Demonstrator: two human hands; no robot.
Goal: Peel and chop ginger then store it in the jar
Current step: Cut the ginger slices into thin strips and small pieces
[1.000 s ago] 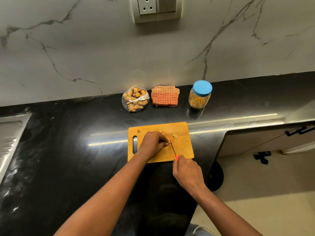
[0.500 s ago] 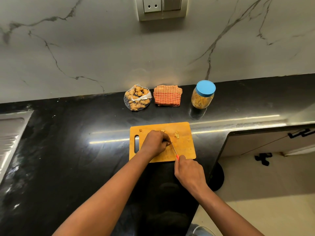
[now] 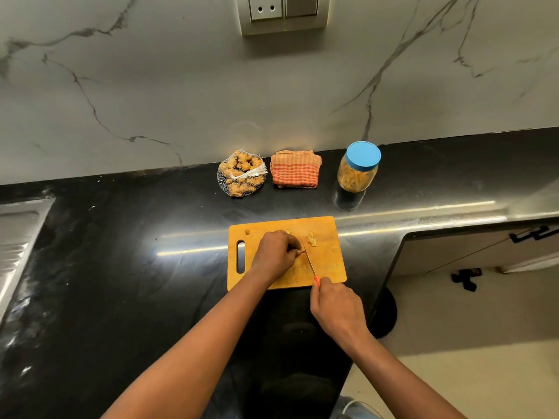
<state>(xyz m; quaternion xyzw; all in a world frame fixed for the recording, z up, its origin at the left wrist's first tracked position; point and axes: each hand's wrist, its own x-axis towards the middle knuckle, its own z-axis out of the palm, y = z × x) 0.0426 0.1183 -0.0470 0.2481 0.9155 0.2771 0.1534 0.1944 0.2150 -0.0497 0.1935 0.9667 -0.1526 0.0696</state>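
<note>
Nearest you, over the black counter's (image 3: 127,267) front edge: your right hand (image 3: 335,309), fingers wrapped round the orange handle of a knife (image 3: 311,264), blade angled across the wooden cutting board (image 3: 328,263). Next: your left hand (image 3: 276,252), fingers curled down, pinning a small ginger piece (image 3: 300,252) to the board at the blade tip. Just beyond: chopped ginger bits (image 3: 311,238). Farthest, along the marble wall (image 3: 181,86), left to right: net bag of ginger (image 3: 242,173), folded checked cloth (image 3: 295,169), upright jar (image 3: 358,172), blue lid on.
</note>
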